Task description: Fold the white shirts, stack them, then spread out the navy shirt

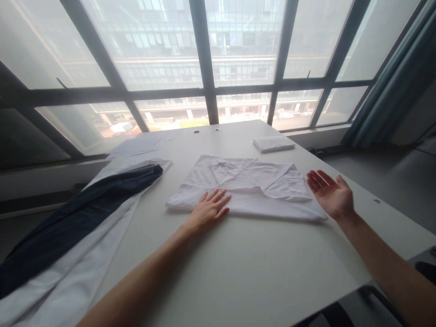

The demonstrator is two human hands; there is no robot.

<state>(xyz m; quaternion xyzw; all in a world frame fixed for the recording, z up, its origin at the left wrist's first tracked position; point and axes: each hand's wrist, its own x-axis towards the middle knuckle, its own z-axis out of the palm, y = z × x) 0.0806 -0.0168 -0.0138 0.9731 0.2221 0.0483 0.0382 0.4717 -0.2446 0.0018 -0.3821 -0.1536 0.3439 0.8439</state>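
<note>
A white garment (245, 181), partly folded, lies across the middle of the white table, its near edge turned over in a long band. My left hand (211, 210) rests flat on that near band, fingers spread. At the garment's right end my right hand (332, 195) is raised with the palm up and the fingers stretched out, holding nothing. Its fingertips are close to the cloth's right edge; whether they touch it I cannot tell. Wrinkles run over the far half of the cloth.
A neatly folded white cloth (273, 144) sits at the table's far right. Along the left side lie a dark navy garment (88, 213) and white fabric (78, 263) that hang toward the near edge. Windows (163, 45) stand behind the table (238, 263), and a curtain (391, 95) hangs at right.
</note>
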